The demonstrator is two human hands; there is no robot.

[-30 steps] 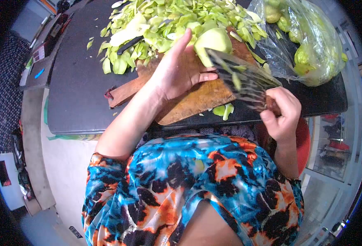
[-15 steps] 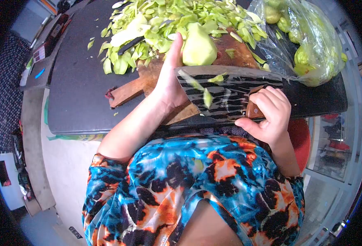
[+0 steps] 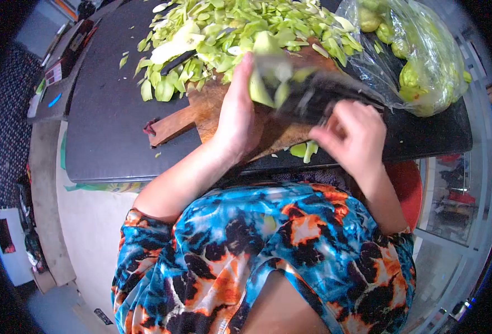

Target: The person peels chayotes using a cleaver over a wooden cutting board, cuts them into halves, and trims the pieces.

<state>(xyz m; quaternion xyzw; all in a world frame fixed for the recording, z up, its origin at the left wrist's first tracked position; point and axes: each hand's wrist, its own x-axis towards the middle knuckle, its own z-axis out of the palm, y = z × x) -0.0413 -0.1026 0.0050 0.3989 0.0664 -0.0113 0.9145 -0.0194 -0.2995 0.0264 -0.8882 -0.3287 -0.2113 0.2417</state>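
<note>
My left hand (image 3: 236,114) grips a peeled, pale green chayote (image 3: 260,93) above the wooden cutting board (image 3: 173,126). Its thumb shows along the near side; the other fingers are hidden. In my right hand (image 3: 358,133) is a cleaver (image 3: 307,99), its dark patterned blade smeared by motion. The blade crosses in front of the chayote and covers much of it, with bits of green on its face. Whether the edge touches the chayote I cannot tell. Beyond the hands, a heap of thin green slices (image 3: 246,25) covers the back of the board and the table.
A clear plastic bag (image 3: 444,61) holding several whole chayotes lies at the back right of the black table (image 3: 106,111). A dark-handled tool (image 3: 178,63) rests among the slices. Some green pieces (image 3: 304,150) lie near the table's front edge. A red stool (image 3: 407,189) stands below.
The cleaver has swung up and away from me, from flat over the board's front to across the chayote. My left hand has tilted the chayote. Green pieces at the front edge are uncovered.
</note>
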